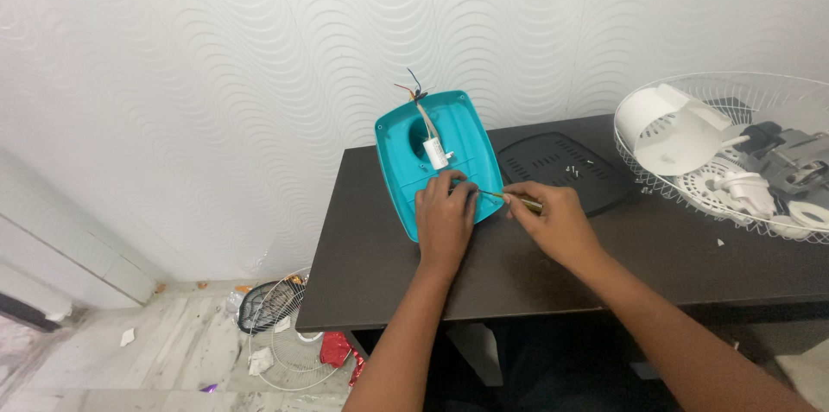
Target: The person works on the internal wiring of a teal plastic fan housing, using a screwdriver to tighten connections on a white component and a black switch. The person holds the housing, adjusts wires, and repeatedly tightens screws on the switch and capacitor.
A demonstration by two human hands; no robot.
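Note:
A teal plastic fan base housing (406, 153) lies tilted on the dark table (518, 265), its hollow inside facing me. A white cylindrical capacitor (436, 153) with loose wires sits in it. My left hand (445, 218) rests on the housing's near edge, fingers pressed onto it. My right hand (557, 218) grips a thin screwdriver (514, 198) with a greenish handle, its tip pointing left to the housing beside my left fingers.
A black vented cover plate (561, 166) with small screws (572, 169) lies right of the housing. A white wire fan guard (734, 88) at far right holds white and grey fan parts. Another wire guard (281, 334) and scraps lie on the floor.

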